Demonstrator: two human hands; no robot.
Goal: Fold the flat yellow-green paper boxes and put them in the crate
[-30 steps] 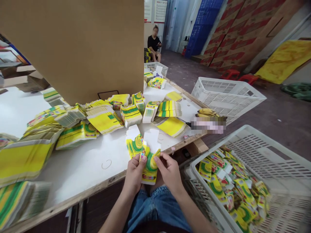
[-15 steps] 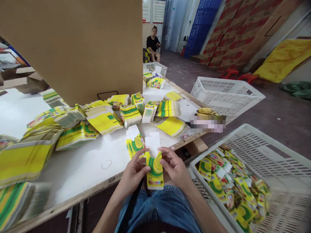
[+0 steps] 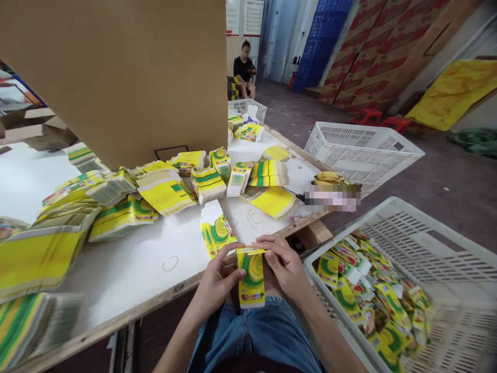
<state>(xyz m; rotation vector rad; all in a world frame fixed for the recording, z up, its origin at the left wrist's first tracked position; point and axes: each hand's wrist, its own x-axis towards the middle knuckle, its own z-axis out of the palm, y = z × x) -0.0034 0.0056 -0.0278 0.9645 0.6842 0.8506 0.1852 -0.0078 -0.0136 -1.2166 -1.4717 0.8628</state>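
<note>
Over my lap, both hands grip a small yellow and green printed carton. My left hand pinches its left side, thumb on the printed front. My right hand has its fingers curled over the top right edge, where the top flap is folded over. Just beyond my fingers, a few flat cartons of the same print lie on the white table. Stacks of flat cartons line the table behind them.
To my right stands a white crate holding many folded cartons. Another white crate is behind it. Bananas lie near the table's right edge. A large cardboard box rises at the back; a seated person is beyond.
The carton's white top flaps stood up before; now the top is folded down and closed over. My right hand has moved onto the top edge.
</note>
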